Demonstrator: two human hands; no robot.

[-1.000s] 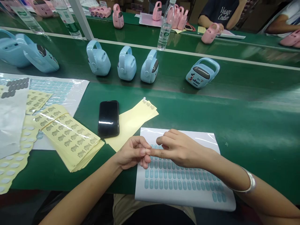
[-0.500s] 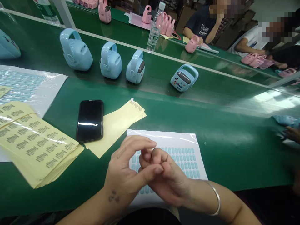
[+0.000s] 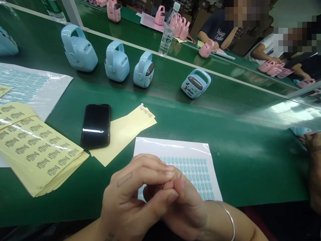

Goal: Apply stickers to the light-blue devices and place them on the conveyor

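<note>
My left hand (image 3: pixel 132 197) and my right hand (image 3: pixel 187 209) are clasped together just above the near edge of a white sheet (image 3: pixel 173 149) covered in small blue oval stickers. The left fingers curl over the right fingertips in a pinch. Whether anything lies between them is hidden. A silver bangle (image 3: pixel 229 217) circles my right wrist. Beyond the sheet lie a yellow backing strip (image 3: pixel 127 129) and a black phone (image 3: pixel 95 125), face up.
Three light blue handled devices (image 3: pixel 116 62) stand on the green belt (image 3: pixel 225 120), with a fourth (image 3: pixel 195 83) lying further right. Yellow label sheets (image 3: pixel 37 150) are stacked at left. A water bottle (image 3: pixel 168 31), pink devices and seated people are across the table. Another person's hand (image 3: pixel 312 144) is at right.
My hands have drawn closer to me and locked tighter together, from touching fingertips over the sheet to a clasp. The view has swung right.
</note>
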